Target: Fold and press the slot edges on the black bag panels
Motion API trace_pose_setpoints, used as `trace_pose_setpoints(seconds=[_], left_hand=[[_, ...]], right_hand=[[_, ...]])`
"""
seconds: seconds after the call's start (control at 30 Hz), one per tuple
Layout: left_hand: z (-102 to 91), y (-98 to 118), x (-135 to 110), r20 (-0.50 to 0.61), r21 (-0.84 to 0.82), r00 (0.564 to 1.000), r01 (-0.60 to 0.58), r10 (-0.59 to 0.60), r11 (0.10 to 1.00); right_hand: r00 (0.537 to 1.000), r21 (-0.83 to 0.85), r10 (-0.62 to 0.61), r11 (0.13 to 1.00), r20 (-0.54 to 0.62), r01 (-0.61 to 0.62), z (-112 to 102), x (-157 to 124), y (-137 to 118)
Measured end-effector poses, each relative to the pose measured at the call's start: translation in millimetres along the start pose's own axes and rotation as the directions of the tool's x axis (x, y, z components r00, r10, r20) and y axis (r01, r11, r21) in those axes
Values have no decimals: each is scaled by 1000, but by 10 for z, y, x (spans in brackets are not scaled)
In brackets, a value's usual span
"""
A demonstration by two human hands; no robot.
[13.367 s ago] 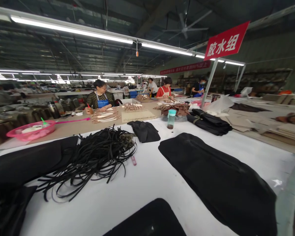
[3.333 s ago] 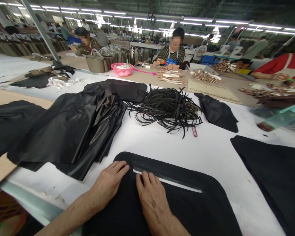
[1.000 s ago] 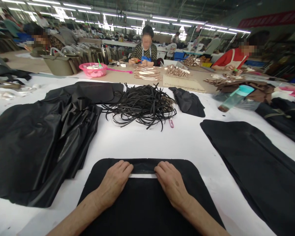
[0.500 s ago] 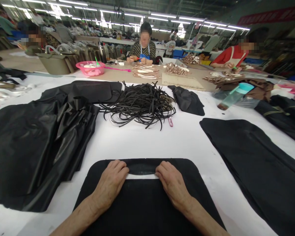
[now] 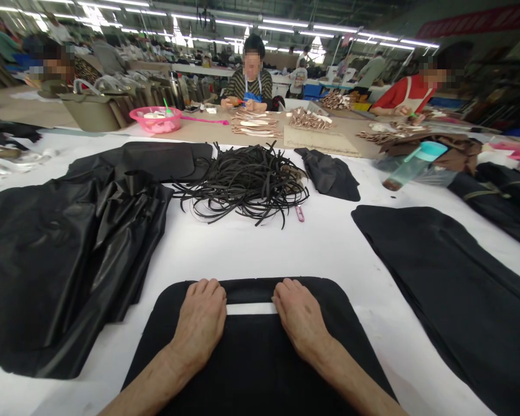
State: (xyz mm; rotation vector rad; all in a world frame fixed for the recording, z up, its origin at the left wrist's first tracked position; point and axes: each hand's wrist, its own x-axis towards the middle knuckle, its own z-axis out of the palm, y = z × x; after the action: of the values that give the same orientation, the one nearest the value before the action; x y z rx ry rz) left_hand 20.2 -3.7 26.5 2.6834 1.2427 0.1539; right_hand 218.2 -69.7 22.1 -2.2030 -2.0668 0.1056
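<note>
Flat in front of me lies a black leather-like panel [image 5: 251, 364] with rounded far corners. A narrow slot near its far edge lets white show through. My left hand [image 5: 203, 312] is closed on the far border at the slot's left end, its fingers curled together. At the right end, my right hand [image 5: 299, 315] grips the same border in a like way. Between the hands the border strip lies fairly straight. My fingertips are partly hidden beneath the hands.
Beyond the panel sits a heap of thin black strips [image 5: 247, 182] with a pink-handled tool [image 5: 300, 214] beside it. Black sheets [image 5: 39, 260] lie left, more black panels [image 5: 455, 277] right. A teal-lidded bottle [image 5: 416, 164] lies at the right. Co-workers sit across the table.
The border strip between my hands, which sagged toward me over the slot, is now straighter, and the white gap looks wider. Both hands have shifted slightly and lie flatter.
</note>
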Motion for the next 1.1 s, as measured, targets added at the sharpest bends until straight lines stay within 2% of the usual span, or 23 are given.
trace_pose_setpoints(seconds=[0.2, 0.4, 0.5, 0.57, 0.63, 0.7, 0.77, 0.9, 1.1], left_hand=[[-29, 52, 36, 35, 54, 994, 97, -99, 994], [-46, 106, 69, 52, 77, 992, 115, -119, 990], [-26, 146, 44, 5, 121, 993, 119, -120, 986], [12, 155, 18, -26, 162, 999, 35, -31, 986], [70, 143, -9, -15, 207, 986, -160, 167, 965], [136, 117, -33, 19, 254, 934, -350, 357, 902], [193, 91, -56, 39, 305, 894, -436, 447, 847], [243, 94, -97, 42, 374, 888, -439, 458, 817], [254, 335, -91, -25, 405, 941, -300, 338, 864]], right_hand=[[990, -10, 63, 998, 130, -62, -81, 40, -31], [983, -17, 80, 997, 168, -79, -122, 57, -48], [980, -51, 86, 996, 177, -78, -147, 70, -77], [980, -71, 79, 995, 181, -67, -162, 78, -100], [980, -80, 73, 995, 185, -59, -174, 86, -116], [979, -70, 75, 996, 190, -63, -185, 98, -116], [976, -34, 77, 997, 205, -72, -196, 113, -95], [973, 28, 69, 997, 221, -77, -212, 136, -31], [981, 65, 54, 996, 186, -67, -166, 117, -20]])
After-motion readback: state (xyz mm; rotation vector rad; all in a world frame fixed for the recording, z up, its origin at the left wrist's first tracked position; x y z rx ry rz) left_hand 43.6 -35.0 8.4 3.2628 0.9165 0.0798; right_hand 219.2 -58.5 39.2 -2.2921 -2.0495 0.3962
